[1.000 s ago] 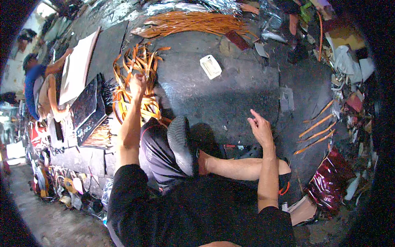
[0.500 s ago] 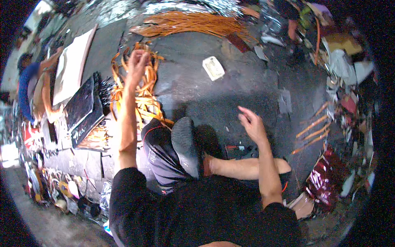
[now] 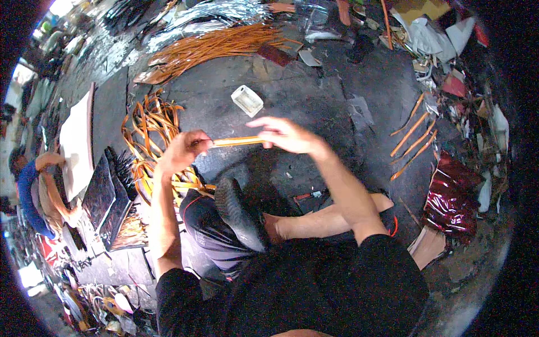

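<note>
A flat orange-tan strip (image 3: 236, 141) stretches roughly level between my two hands above the dark floor. Its left end is pinched in the fingers of my left hand (image 3: 184, 150). My right hand (image 3: 285, 135) has its thumb and fingers at the right end, with the index finger reaching out above. Beside and beyond my left hand lies a tangled heap of similar orange strips (image 3: 147, 126). A small white rectangular tray (image 3: 247, 101) rests on the floor past my hands.
A fan of thin orange strips (image 3: 219, 48) spreads across the far floor. Several short strips (image 3: 412, 135) lie at right, near dark-red shiny sheets (image 3: 452, 196). Black sheets (image 3: 104, 196) and a white board (image 3: 77, 143) are at left, by another person in blue (image 3: 31, 196).
My left hand has come down and back from the orange heap, now with a strip in it. My right hand has moved left and forward to meet the strip's other end.
</note>
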Demonstrator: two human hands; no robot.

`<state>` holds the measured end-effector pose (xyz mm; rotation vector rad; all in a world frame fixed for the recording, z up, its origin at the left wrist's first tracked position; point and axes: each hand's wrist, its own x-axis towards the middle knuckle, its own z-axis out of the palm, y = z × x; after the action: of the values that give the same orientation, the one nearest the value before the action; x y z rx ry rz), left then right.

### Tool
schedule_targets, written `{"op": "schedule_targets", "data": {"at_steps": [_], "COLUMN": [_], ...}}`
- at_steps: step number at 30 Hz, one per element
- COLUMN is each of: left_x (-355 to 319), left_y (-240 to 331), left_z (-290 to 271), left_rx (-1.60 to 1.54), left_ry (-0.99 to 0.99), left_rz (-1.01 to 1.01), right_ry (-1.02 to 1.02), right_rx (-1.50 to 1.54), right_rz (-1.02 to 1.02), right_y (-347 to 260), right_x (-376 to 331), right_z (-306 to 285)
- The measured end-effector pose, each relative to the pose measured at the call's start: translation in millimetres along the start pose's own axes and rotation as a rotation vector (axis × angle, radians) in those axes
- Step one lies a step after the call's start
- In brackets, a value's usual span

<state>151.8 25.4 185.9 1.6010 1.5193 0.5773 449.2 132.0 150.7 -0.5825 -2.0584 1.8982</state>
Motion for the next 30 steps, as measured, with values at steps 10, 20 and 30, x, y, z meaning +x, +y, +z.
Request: {"op": "schedule_targets", "data": {"at_steps": [10, 20, 30], "left_x": [129.0, 133.8, 130.6], "left_y": [-64.2, -68.5, -62.7], "left_z": [131.2, 153.8, 151.5], "left_rx": [-0.159, 0.072, 0.089], "left_ry": [-0.112, 0.063, 0.161], "left_rz": [0.018, 0.050, 0.095], "right_ry": [0.568, 0.405, 0.285], "right_rx": [-0.871, -1.129, -1.190], "right_rz": [0.598, 0.023, -0.089], "right_y": [56.3, 58.3, 69.1], "right_x": [-71.3, 62.2, 85.0], "right_z": [-141.0, -40.3, -36.2]}}
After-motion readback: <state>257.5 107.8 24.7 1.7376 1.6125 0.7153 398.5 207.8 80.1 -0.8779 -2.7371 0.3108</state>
